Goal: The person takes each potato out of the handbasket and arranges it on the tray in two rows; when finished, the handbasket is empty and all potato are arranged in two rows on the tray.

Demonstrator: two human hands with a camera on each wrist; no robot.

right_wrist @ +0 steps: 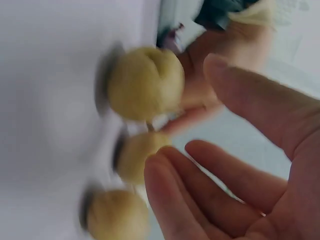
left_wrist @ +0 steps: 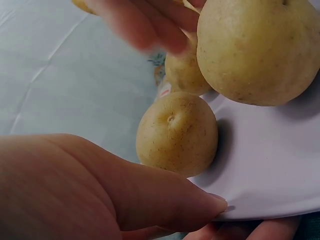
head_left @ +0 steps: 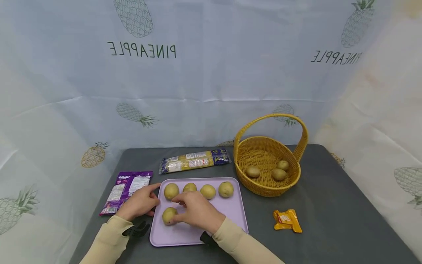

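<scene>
On the lilac tray (head_left: 224, 223) lie several round yellow potatoes: a back row, with one potato (head_left: 169, 215) at the front left. My left hand (head_left: 140, 201) grips the tray's left rim; in the left wrist view its thumb (left_wrist: 170, 200) presses on top while fingers reach underneath. Over the tray, my right hand (head_left: 199, 211) hovers beside the front potato, thumb and fingers spread apart. From the right wrist, a gap shows between those fingers and the nearest potato (right_wrist: 145, 85), which is blurred. Part of the back row is hidden behind the right hand.
Right of the tray, a wicker basket (head_left: 242, 154) with a tall handle holds three brownish fruits (head_left: 279, 174). A pack of noodles (head_left: 194, 161) lies behind the tray, a purple packet (head_left: 126, 192) to its left. An orange wrapped snack (head_left: 287, 220) sits at right on the grey table (head_left: 329, 220).
</scene>
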